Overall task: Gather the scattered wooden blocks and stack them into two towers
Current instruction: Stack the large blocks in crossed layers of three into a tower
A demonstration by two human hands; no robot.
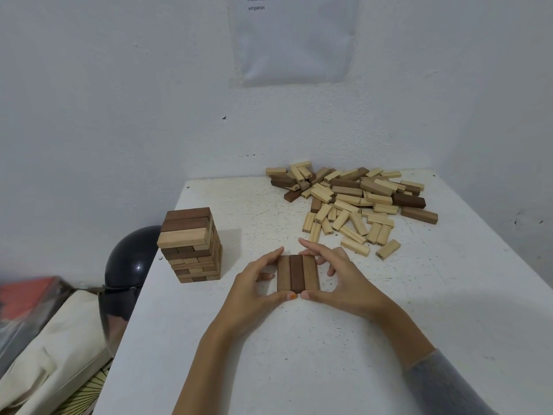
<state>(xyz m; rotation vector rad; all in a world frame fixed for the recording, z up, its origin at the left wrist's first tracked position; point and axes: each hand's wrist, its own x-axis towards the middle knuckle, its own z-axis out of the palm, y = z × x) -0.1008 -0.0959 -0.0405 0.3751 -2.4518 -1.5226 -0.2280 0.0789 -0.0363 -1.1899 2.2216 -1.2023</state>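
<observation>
Three brown wooden blocks (297,273) lie side by side as a flat row on the white table (299,354). My left hand (254,287) holds the row's left side, thumb at the near end and fingers at the far end. My right hand (335,277) holds the right side the same way. A finished tower (190,245) of mixed light and dark blocks stands upright to the left, near the table's left edge. A loose pile of scattered blocks (353,202) lies at the back right.
A white wall stands close behind the table, with a paper sheet (294,40) taped to it. Left of the table, below its edge, sit a black helmet (131,262), a cream cloth bag (54,348) and a red item (27,295).
</observation>
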